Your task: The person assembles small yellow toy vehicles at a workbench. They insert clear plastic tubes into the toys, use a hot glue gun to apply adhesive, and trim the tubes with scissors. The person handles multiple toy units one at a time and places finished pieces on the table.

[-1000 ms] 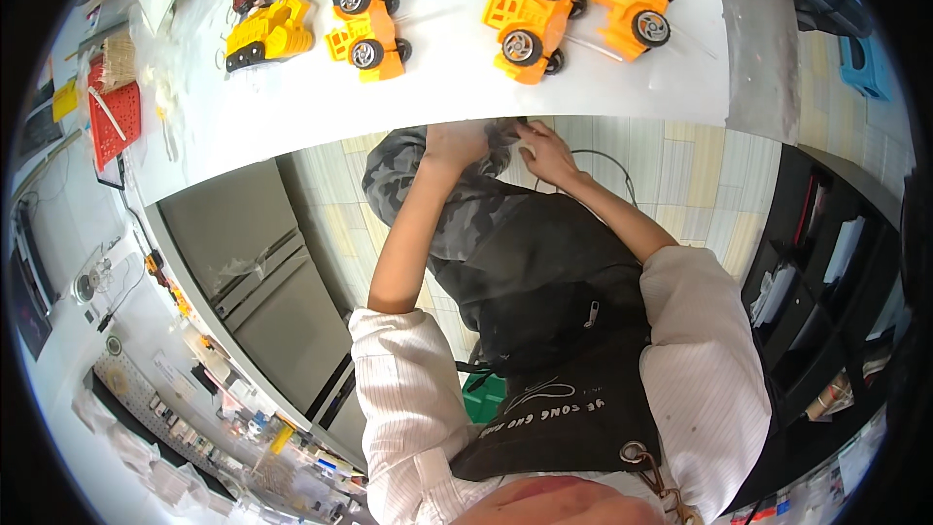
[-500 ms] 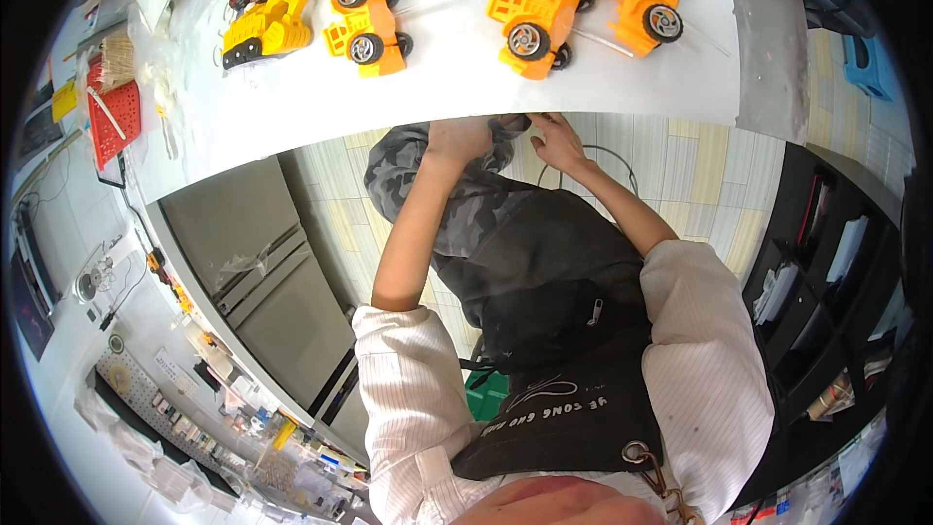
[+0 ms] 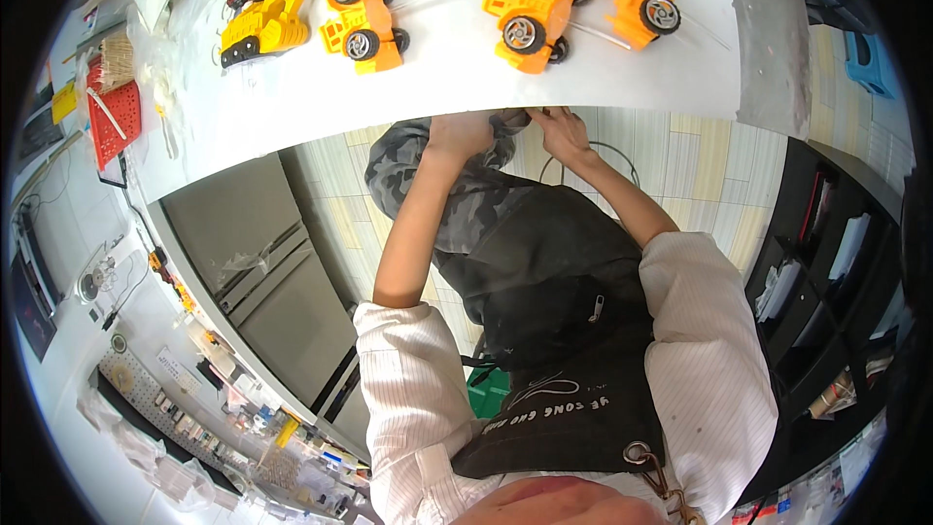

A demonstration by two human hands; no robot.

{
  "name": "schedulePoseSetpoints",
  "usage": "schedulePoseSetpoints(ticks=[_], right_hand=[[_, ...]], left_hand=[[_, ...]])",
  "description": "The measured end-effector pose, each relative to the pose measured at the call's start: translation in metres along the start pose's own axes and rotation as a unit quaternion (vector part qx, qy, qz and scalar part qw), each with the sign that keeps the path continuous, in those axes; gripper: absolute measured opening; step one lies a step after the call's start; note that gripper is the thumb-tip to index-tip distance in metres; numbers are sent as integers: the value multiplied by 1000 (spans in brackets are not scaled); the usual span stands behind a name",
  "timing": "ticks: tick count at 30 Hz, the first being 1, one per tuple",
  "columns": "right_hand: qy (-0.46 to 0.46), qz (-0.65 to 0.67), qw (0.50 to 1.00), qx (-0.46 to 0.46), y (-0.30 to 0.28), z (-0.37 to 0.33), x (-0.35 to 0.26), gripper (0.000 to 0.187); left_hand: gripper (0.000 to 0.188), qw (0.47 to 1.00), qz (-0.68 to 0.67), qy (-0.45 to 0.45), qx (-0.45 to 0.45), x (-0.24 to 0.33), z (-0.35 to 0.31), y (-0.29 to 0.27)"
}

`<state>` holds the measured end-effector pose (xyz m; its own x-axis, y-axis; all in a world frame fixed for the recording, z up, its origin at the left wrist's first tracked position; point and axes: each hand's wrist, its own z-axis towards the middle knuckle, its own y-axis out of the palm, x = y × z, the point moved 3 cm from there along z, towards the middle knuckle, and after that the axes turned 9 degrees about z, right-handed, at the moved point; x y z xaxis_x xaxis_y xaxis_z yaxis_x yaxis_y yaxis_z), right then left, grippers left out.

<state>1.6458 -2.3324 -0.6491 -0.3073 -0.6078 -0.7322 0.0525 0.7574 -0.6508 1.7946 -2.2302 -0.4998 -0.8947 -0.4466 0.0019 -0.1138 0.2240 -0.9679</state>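
My left hand (image 3: pixel 461 135) is low over my camouflage-patterned trouser leg, just under the near edge of the white table (image 3: pixel 437 87). The table hides its fingers. Close to its right, my right hand (image 3: pixel 564 135) has bent fingers reaching inward, with their tips cut off by the same edge. A small dark thing (image 3: pixel 509 122) shows between the hands, too covered to name. Above them on the table are a yellow tracked toy vehicle (image 3: pixel 264 29), an orange toy loader (image 3: pixel 360 31) with a black bucket, and two more orange wheeled toy vehicles (image 3: pixel 532 12) lying tipped.
At the table's left stands a red perforated basket (image 3: pixel 115 117). Grey drawers (image 3: pixel 262 262) are left of my legs. A black shelf unit (image 3: pixel 816 282) with papers is on the right. A cable (image 3: pixel 622 157) loops over the tiled floor. A blue plastic stool (image 3: pixel 868 66) is farther right.
My right hand has shifted slightly, with its fingers drawn closer together. The left hand stays almost in place. The toys appear marginally higher in view; their arrangement is unchanged.
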Motion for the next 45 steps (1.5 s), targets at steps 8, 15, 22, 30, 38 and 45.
schedulePoseSetpoints(ticks=[8,15,22,30,38,45], right_hand=[[22,-2,999,-30,-4,-2,7,73],[3,119,992,-41,-7,-16,-14,76],[6,-31,999,-4,3,-8,5,71],[43,-24,999,-19,1,-8,17,75],[29,28,999,-33,0,-9,-4,76],[64,-18,997,-40,-3,-3,14,76]], left_hand=[[29,996,23,-19,-88,6,3,-19],[29,998,-8,-14,-58,5,1,-14],[27,1000,-10,-6,1,0,-1,4],[25,1000,-26,-9,-11,2,0,-7],[26,1000,-11,-6,-13,-1,-1,4],[27,1000,-25,-13,6,-4,0,12]])
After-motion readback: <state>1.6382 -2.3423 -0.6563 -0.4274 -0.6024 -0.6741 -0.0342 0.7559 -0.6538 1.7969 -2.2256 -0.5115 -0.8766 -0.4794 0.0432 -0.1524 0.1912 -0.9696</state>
